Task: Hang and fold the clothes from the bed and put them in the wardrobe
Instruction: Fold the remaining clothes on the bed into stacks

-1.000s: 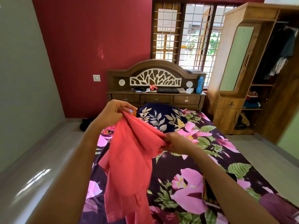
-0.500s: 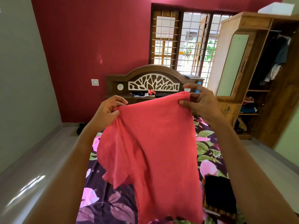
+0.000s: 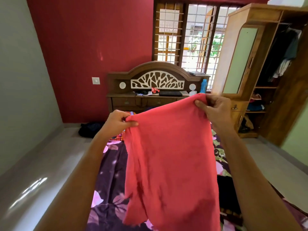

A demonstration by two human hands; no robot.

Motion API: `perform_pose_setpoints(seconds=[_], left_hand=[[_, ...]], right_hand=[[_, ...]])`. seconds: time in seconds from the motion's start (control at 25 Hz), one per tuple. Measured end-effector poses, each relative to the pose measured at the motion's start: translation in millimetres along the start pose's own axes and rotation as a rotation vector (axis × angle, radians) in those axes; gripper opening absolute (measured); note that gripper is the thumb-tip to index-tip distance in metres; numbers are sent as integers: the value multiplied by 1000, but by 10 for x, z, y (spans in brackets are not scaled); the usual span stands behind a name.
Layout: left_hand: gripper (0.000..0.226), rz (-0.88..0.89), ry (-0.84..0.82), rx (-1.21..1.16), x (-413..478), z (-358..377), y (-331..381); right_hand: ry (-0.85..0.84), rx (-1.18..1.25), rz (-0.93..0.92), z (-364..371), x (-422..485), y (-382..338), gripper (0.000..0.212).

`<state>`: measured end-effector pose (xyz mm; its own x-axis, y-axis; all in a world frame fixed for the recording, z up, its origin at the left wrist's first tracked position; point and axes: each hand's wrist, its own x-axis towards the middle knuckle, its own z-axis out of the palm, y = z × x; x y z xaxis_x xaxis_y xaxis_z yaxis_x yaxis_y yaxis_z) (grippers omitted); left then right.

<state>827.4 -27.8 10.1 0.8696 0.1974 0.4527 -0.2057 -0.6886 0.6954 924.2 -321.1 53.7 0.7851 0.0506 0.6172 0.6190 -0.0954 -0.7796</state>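
Against the right-hand wall the wardrobe (image 3: 250,17) stands open (dark clothes hanging inside). Nearer, the floral bed (image 3: 110,172) lies beneath a coral-pink garment (image 3: 170,155), held in the air above it and hanging nearly flat. The left hand (image 3: 116,122) pinches its upper left corner; the right hand (image 3: 215,110) grips the upper right corner, held higher. A blue bottle (image 3: 203,85) sits on the headboard shelf.

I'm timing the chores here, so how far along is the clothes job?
Done, perhaps: some clothes hang in the open wardrobe, though whether from this job is unclear. In hand: the left hand and right hand grip the top edge of a pink garment, held up spread over the bed, neither folded nor hung. Left: that garment, plus a dark garment lying on the bed at the right.
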Motion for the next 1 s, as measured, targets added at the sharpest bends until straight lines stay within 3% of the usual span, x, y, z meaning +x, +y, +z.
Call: perform_pose_setpoints(seconds=[0.08, 0.16, 0.28, 0.4, 0.52, 0.6, 0.64, 0.72, 0.88, 1.0], left_hand=[[34, -10, 101, 38, -2, 68, -95], [26, -16, 96, 84, -5, 132, -105], [5, -116, -39, 221, -23, 158, -37], [8, -139, -30, 273, -62, 142, -17], [15, -229, -31, -271, -172, 88, -35], [8, -242, -20, -639, -175, -39, -11], [7, -256, -21, -709, -117, -101, -49], [6, -342, -79, -646, 120, -114, -255], [23, -640, -163, -200, 690, 351, -987], [27, -562, 9, -70, 1147, 672, -1363]], right_hand=[[-57, -329, -106, 10, -7, 130, 33], [-113, -454, -79, -19, -7, 200, 24], [-172, -589, 26, -63, -8, 249, 14], [-266, -492, 197, -46, -81, 231, 12], [-484, -98, 393, -187, -133, 56, 16], [-602, 86, 426, -280, -64, -72, 22], [-619, 121, 430, -272, 12, -73, 24], [-587, 83, 485, -87, 208, 133, 21], [-554, -94, 745, 633, 535, 1109, 6], [-431, -223, 640, 1012, 837, 1696, 21]])
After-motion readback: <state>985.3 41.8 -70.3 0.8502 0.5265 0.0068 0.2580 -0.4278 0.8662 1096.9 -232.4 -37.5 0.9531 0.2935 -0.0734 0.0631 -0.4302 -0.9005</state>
